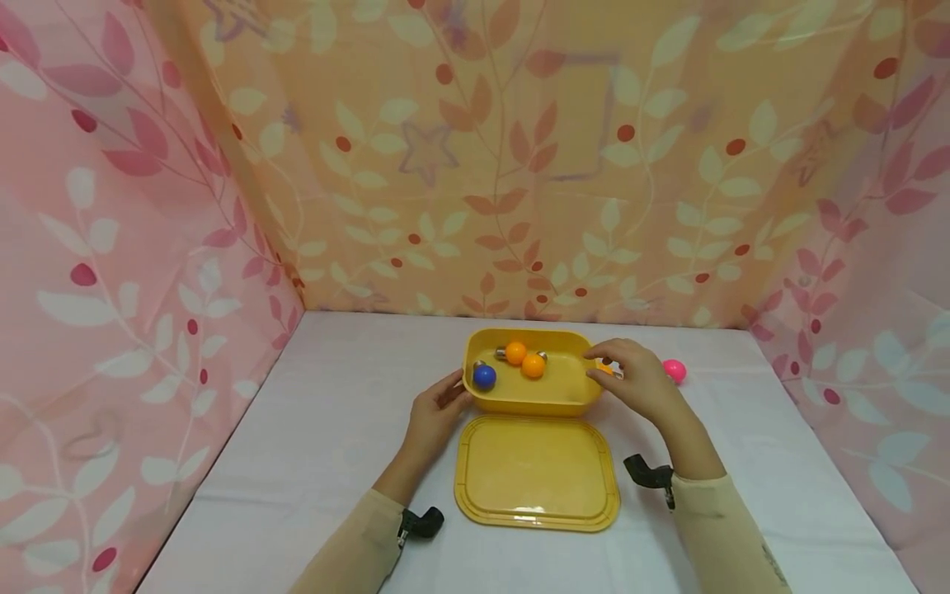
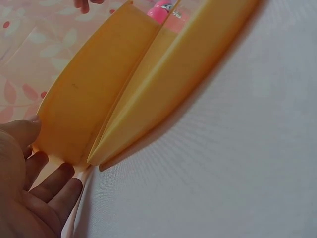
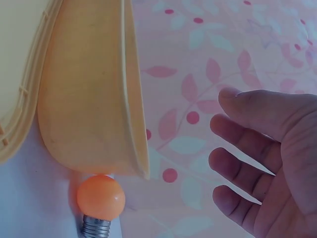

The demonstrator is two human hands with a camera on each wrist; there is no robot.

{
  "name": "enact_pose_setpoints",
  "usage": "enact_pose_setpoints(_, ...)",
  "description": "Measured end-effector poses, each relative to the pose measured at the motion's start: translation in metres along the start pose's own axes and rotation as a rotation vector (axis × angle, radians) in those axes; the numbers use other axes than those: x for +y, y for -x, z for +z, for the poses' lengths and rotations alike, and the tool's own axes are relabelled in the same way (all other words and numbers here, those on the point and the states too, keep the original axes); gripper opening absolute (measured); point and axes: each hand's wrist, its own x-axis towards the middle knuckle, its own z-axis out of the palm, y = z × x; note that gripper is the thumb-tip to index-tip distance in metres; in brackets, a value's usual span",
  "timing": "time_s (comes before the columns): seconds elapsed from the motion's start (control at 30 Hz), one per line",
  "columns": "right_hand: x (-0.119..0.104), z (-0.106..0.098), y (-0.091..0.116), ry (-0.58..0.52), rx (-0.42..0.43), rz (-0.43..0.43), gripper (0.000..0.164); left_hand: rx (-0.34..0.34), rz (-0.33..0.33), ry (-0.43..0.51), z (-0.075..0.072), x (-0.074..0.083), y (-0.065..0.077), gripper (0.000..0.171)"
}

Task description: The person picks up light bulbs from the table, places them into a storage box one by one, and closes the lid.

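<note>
A yellow plastic box (image 1: 538, 406) stands uncovered and holds two orange bulbs (image 1: 533, 366) and a blue bulb (image 1: 485, 377). My left hand (image 1: 436, 415) grips its left end; the left wrist view shows the thumb by the rim and bent fingers at the lower corner. Above and just beyond the right end hovers my right hand (image 1: 635, 375), fingers apart and holding nothing. Another orange bulb (image 3: 101, 197) lies on the table beside that end, metal base outward, partly hidden by the right hand in the head view.
The matching yellow lid (image 1: 536, 474) lies flat directly in front of the box. A pink bulb (image 1: 674, 370) sits right of my right hand. White cloth (image 1: 312, 462) covers the table, and patterned curtains (image 1: 475, 165) enclose its back and sides.
</note>
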Motion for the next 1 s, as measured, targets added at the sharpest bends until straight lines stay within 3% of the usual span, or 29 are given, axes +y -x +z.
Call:
enact_pose_setpoints(0.2, 0.007, -0.011, 0.002, 0.014, 0.063, -0.045, 0.028, 0.008, 0.012, 0.006, 0.001, 0.000, -0.001, 0.054)
enact_pose_setpoints(0.43, 0.018, -0.023, 0.008, 0.020, 0.096, 0.003, 0.028, 0.014, 0.012, 0.001, 0.000, -0.001, -0.001, 0.054)
enact_pose_setpoints(1.0, 0.059, -0.007, 0.011, 0.033, 0.008, 0.183, 0.038, 0.026, -0.002, -0.018, 0.001, 0.001, 0.000, 0.053)
